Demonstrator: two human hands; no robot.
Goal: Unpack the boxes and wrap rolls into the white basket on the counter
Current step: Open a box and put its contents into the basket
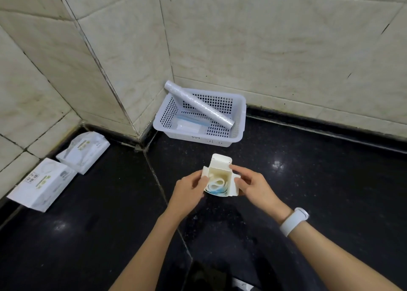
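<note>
A small white carton (221, 176) with its top flaps open is held above the black counter by both hands. My left hand (189, 190) grips its left side and my right hand (253, 186) grips its right side. Inside the carton lie folded white and blue bags. The white basket (239, 123) stands in the tiled corner behind. A clear wrap roll (198, 104) leans across the basket, one end over the far left rim. Flat blue-edged bags (191, 122) lie on the basket floor.
Two white boxes (43, 185) (84, 151) lie on the counter at the left, against the tiled wall. Tiled walls close off the back and left. A white band sits on my right wrist (294, 221).
</note>
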